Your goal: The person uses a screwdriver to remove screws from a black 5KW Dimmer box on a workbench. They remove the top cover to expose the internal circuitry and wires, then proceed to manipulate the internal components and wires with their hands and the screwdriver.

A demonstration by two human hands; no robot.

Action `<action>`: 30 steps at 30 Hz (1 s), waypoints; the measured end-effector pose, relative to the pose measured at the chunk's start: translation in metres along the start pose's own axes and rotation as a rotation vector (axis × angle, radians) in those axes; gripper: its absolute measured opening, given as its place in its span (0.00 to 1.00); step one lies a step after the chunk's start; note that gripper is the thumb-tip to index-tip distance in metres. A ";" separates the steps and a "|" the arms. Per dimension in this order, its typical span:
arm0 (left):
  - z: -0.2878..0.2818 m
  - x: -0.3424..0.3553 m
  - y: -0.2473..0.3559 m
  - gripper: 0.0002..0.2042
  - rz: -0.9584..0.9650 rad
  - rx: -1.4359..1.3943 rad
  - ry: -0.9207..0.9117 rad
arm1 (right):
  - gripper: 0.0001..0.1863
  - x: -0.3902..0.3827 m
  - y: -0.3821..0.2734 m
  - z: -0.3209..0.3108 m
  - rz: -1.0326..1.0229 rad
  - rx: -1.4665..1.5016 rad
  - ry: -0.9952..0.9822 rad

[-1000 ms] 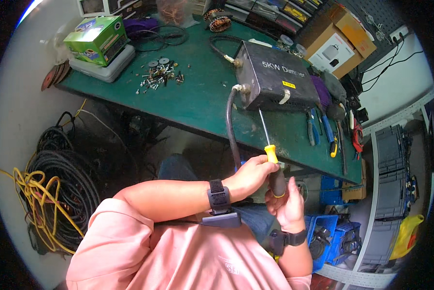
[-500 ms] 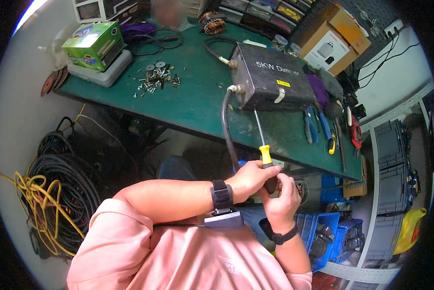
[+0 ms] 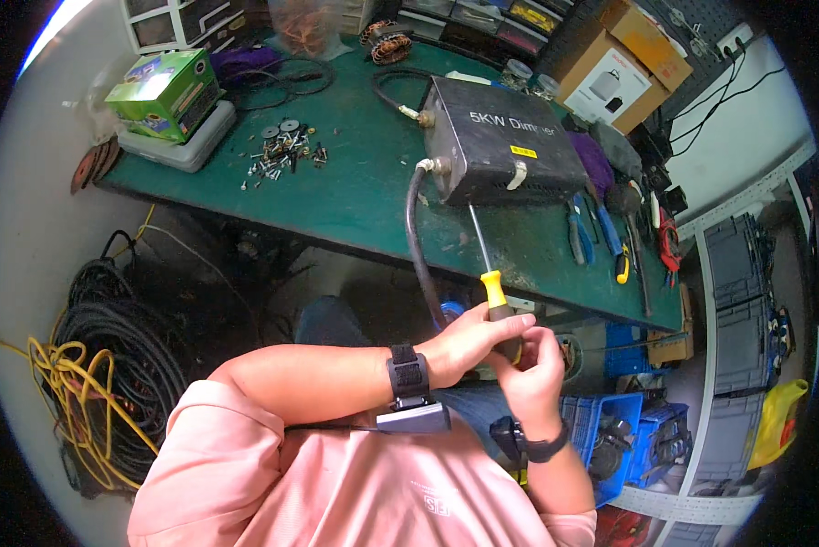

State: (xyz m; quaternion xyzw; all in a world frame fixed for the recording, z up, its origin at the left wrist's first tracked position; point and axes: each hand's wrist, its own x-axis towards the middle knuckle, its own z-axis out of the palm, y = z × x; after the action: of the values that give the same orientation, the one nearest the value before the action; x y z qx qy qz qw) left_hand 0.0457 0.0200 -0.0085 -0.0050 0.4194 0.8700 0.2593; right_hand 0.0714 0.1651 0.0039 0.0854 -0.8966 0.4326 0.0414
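A screwdriver (image 3: pixel 494 290) with a yellow and dark handle points away from me. The tip of its shaft meets the lower front edge of a black metal box (image 3: pixel 509 137), but the spot it touches is too small to make out. My left hand (image 3: pixel 468 345) is closed round the handle, thumb laid across it. On the handle's rear end, the fingers of my right hand (image 3: pixel 534 372) are curled and pinching. Thick black cables (image 3: pixel 413 214) leave the box's left side through metal glands. The box rests on a green workbench (image 3: pixel 355 196).
Loose screws and washers (image 3: pixel 283 150) lie left of the box. Pliers (image 3: pixel 580 235) and other hand tools lie to its right. A green carton (image 3: pixel 161 96) sits on a grey case. Coiled cables (image 3: pixel 108 356) are on the floor at left; blue crates (image 3: pixel 655 442) stand at right.
The whole view has shifted slightly, so the bench and box sit a little further left. Both hands stay on the screwdriver, whose tip remains at the box's lower edge.
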 end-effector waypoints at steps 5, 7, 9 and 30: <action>0.000 0.006 -0.005 0.12 -0.022 -0.098 0.040 | 0.27 -0.001 -0.005 0.005 -0.337 -0.343 0.150; -0.002 0.009 -0.005 0.10 -0.044 -0.170 0.048 | 0.19 0.000 0.000 0.011 -0.278 -0.050 0.123; -0.002 0.008 -0.003 0.11 -0.089 -0.226 0.069 | 0.18 -0.002 -0.001 -0.004 0.141 0.410 -0.162; 0.001 0.001 -0.001 0.17 -0.135 -0.223 -0.019 | 0.17 -0.003 -0.003 -0.019 0.635 1.091 -0.443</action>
State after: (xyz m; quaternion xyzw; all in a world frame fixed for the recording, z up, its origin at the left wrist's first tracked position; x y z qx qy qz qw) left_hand 0.0455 0.0215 -0.0083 -0.0539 0.3162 0.8918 0.3190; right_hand 0.0746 0.1780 0.0177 -0.0872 -0.5181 0.7874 -0.3223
